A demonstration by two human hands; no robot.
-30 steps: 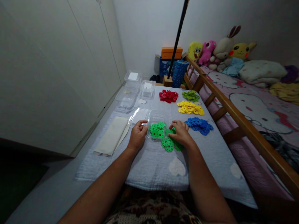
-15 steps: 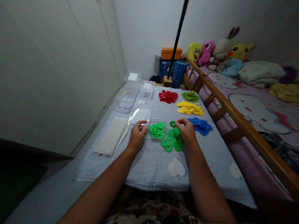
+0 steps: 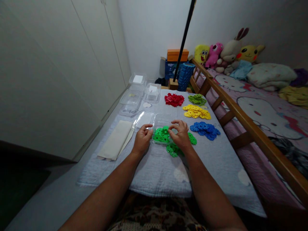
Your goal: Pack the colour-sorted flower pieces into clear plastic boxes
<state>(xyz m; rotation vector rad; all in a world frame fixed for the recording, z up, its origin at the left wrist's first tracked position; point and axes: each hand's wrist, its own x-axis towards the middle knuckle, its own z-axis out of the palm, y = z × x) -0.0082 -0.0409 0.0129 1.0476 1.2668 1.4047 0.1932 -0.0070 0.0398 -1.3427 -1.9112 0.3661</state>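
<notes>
My left hand (image 3: 142, 138) is closed at the left rim of a clear plastic container (image 3: 161, 118), thumb and fingers pinched on its edge. Inside that container lie several bright green flower-shaped discs (image 3: 160, 135). Over its right side is my right hand (image 3: 180, 134), thumb and forefinger curled together; whatever is between the fingertips cannot be made out. Beneath and beside my right hand is a pile of green discs (image 3: 172, 149), partly covered by the hand. An open clear lid (image 3: 143, 120) is at the container's left.
Red (image 3: 174, 99), light green (image 3: 196, 99), yellow (image 3: 197, 112) and blue (image 3: 205, 130) piles sit at the right and back. Further clear containers (image 3: 131, 97) stand back left, behind a folded beige cloth or paper (image 3: 115, 140). A wooden bed rail (image 3: 240, 122) borders the right side.
My right hand has moved left, from beside the green pile to over the container, where the green disc it held no longer shows clearly. My left hand stays at the rim.
</notes>
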